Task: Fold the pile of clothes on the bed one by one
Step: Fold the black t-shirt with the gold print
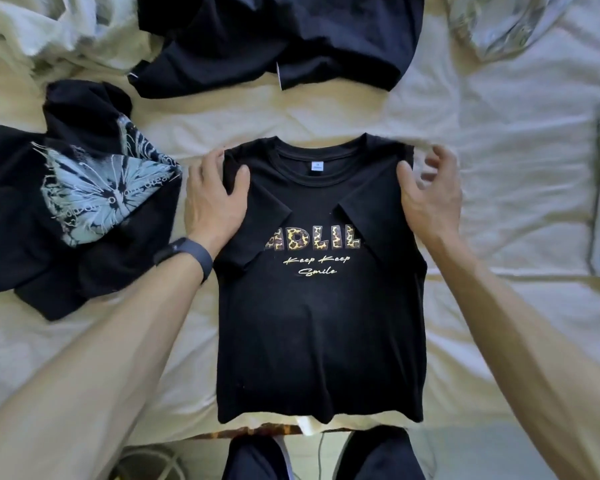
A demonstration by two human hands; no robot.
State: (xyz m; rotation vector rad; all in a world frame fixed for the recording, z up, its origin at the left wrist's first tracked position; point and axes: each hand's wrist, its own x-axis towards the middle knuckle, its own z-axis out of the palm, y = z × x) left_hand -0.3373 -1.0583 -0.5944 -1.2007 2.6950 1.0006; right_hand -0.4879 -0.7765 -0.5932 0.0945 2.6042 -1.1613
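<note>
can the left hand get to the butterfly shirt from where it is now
Probably yes. The left hand rests flat on the left shoulder of the black lettered t-shirt, and the butterfly shirt lies crumpled right beside it to the left. Nothing sits between them, only a strip of bedsheet.

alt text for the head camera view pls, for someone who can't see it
A black t-shirt with leopard-print lettering lies face up on a cream bed sheet, both sleeves folded inward, with the left hand pressing its shoulder and the right hand open at the other. A crumpled butterfly-print shirt lies to the left, and a dark garment lies above.
</note>
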